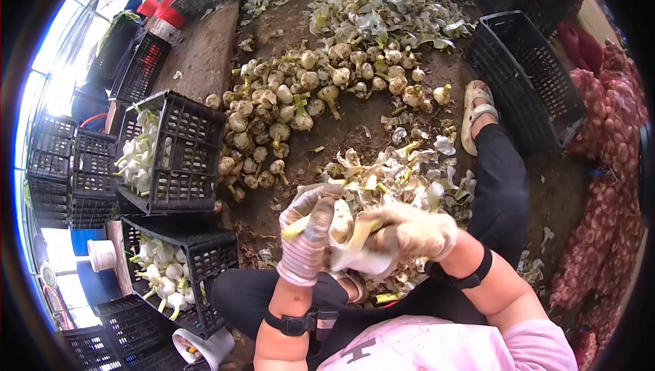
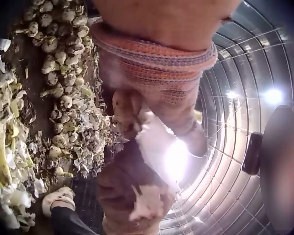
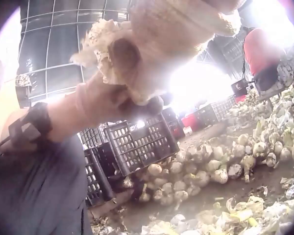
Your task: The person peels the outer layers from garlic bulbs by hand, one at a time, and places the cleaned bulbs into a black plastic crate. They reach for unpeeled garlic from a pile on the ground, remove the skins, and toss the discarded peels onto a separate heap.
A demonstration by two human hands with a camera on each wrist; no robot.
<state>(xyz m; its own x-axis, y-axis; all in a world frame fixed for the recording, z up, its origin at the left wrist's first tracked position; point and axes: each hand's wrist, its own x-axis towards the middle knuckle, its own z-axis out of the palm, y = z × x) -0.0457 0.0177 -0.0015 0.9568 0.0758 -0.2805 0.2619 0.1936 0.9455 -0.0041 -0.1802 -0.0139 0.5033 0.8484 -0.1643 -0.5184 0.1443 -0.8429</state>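
Note:
In the head view my gloved left hand (image 1: 305, 238) grips a garlic bulb (image 1: 342, 221), its pale green stem end (image 1: 295, 228) poking out past the fingers. Close against it, my gloved right hand (image 1: 417, 232) is blurred and pinches loose outer garlic skin (image 1: 361, 238). A white flap of that skin (image 2: 157, 139) hangs between the two hands in the left wrist view. Ragged skin (image 3: 104, 49) also shows by the fingers in the right wrist view. Below the hands lies a heap of stripped skins and stem bits (image 1: 389, 173).
Unpeeled, soil-marked garlic bulbs (image 1: 273, 108) lie piled ahead, with a larger heap of skins (image 1: 396, 3) behind. Black crates (image 1: 194, 146) of white bulbs stand at left. Another black crate (image 1: 525, 78) and red net sacks (image 1: 600, 228) are at right. A person in red (image 3: 262, 51) sits farther off.

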